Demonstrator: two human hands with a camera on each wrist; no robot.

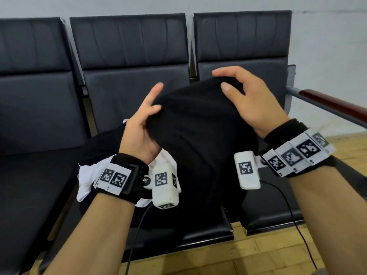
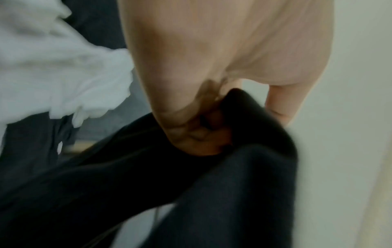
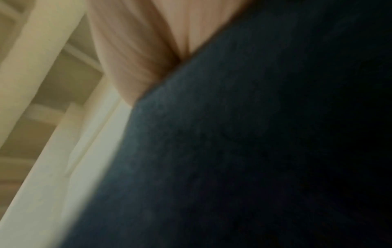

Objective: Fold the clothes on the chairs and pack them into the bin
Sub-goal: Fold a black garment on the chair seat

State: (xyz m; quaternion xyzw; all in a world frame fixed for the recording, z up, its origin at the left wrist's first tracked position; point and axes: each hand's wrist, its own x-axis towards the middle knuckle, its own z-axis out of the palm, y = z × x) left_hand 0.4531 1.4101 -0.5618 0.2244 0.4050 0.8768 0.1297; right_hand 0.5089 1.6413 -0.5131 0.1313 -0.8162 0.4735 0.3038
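Both hands hold a black garment (image 1: 198, 135) lifted above the middle seat of a row of black padded chairs (image 1: 135, 92). The left hand (image 1: 139, 133) has its grip closed on the garment's left edge, thumb pinching the cloth while the forefinger points up free of it. The right hand (image 1: 248, 98) curls over the garment's upper right part, thumb and fingers closed on the fabric. The cloth hangs down from both hands toward the seat's front edge. Beneath the left wrist a crumpled white garment (image 1: 87, 175) lies on that seat beside more dark cloth.
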